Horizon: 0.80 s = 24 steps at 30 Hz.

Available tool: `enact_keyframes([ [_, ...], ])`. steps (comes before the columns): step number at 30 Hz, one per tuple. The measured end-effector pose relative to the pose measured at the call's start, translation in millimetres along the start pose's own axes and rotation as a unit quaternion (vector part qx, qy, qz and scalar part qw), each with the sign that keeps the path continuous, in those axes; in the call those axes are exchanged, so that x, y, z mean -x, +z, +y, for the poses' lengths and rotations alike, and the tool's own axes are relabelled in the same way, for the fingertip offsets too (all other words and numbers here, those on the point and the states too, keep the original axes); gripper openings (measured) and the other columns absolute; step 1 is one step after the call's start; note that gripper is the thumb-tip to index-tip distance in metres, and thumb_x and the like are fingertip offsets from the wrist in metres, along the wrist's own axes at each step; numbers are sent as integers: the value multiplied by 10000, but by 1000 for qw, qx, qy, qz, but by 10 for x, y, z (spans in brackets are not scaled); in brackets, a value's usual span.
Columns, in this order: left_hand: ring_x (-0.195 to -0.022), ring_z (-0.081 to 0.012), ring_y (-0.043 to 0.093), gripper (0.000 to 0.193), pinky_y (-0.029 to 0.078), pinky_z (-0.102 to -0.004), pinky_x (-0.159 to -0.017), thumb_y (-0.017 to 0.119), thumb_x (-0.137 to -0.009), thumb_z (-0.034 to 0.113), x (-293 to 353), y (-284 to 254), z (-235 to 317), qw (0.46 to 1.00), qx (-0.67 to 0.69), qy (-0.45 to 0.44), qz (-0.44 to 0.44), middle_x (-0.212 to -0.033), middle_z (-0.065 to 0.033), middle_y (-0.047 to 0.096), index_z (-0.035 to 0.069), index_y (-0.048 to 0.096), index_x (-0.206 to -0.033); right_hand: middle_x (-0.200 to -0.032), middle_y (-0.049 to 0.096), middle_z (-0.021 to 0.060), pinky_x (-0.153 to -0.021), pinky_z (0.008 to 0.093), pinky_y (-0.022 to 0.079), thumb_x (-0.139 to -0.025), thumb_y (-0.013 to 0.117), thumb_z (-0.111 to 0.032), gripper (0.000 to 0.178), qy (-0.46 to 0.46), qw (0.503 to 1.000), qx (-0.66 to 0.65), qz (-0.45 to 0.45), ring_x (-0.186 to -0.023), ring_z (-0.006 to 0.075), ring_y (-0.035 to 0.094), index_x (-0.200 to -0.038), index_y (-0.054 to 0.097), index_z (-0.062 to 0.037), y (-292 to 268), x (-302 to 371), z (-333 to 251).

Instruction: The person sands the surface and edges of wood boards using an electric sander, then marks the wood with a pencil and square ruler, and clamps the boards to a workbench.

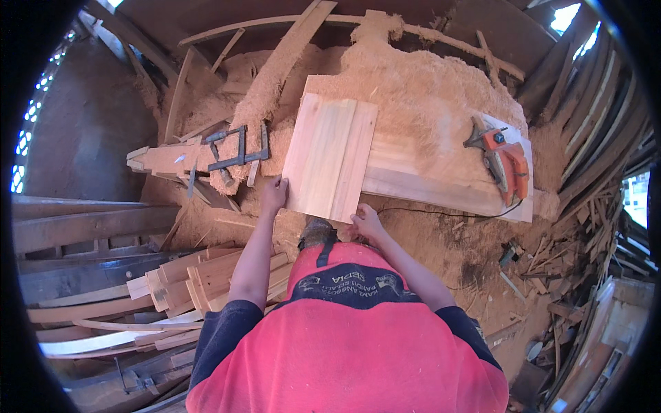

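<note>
A pale wooden panel [329,155], made of several strips side by side, lies in front of me with its far end over a heap of sawdust. My left hand [274,195] is closed on the panel's left edge near its lower corner. At the lower right corner, my right hand [366,223] grips the near edge with its fingers. Beneath and to the right of the panel, a long wide board [434,189] rests partly covered in sawdust. An orange handheld power planer [506,165] sits on that board's right end, its dark cord trailing left.
Metal bar clamps [239,153] lie on a sawdust-covered beam at left. Stacked wood offcuts [200,279] stand at my lower left. Long planks [606,103] lean along the right side. A deep sawdust heap [420,89] covers the far part of the work surface.
</note>
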State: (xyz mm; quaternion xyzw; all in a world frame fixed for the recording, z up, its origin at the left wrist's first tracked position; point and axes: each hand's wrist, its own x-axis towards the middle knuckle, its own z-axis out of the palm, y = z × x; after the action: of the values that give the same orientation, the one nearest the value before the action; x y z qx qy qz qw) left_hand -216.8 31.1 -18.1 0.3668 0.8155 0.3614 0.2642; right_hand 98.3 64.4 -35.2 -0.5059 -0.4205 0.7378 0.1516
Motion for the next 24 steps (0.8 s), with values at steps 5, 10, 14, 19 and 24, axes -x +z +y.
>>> enact_keyframes([
  [5,-763,-171,688,269,512,-346,-704,652,-927,193,-286,-31,-163,993,83,-26,-84,-876,-195,737,8,715,-1112,-970,671,118,-552,309,571,-1035,513,-149,341,-20,991,-77,107,-680,184,685,-1349,516,-16,118,-216,-91],
  [10,-767,-214,706,243,526,-351,-720,658,-925,181,-525,-63,-173,990,62,-17,-122,-877,-212,726,23,732,-1095,-950,678,86,-576,305,574,-1037,522,-175,305,-29,974,-125,187,-695,158,669,-1284,589,-8,190,-246,-104],
  [14,-807,-320,723,230,543,-391,-756,662,-916,181,-611,-80,-320,992,46,28,-117,-889,-240,714,7,737,-1048,-979,680,70,-573,288,566,-1044,510,-199,321,-7,962,-164,218,-697,145,654,-1318,591,-53,375,-187,-142],
  [19,-802,-384,702,216,527,-445,-717,672,-901,190,-701,-182,-90,987,4,18,-157,-856,-250,693,-5,733,-971,-982,674,56,-569,279,557,-1042,529,-226,349,2,950,-159,268,-702,139,646,-1354,576,-77,445,-209,-108],
  [24,-768,-412,678,227,524,-472,-686,698,-873,225,-790,-236,-90,986,-17,15,-166,-805,-242,678,-1,718,-868,-981,671,41,-604,299,557,-1028,569,-236,388,-12,931,-194,310,-734,134,648,-1386,565,-86,580,-231,-124],
])
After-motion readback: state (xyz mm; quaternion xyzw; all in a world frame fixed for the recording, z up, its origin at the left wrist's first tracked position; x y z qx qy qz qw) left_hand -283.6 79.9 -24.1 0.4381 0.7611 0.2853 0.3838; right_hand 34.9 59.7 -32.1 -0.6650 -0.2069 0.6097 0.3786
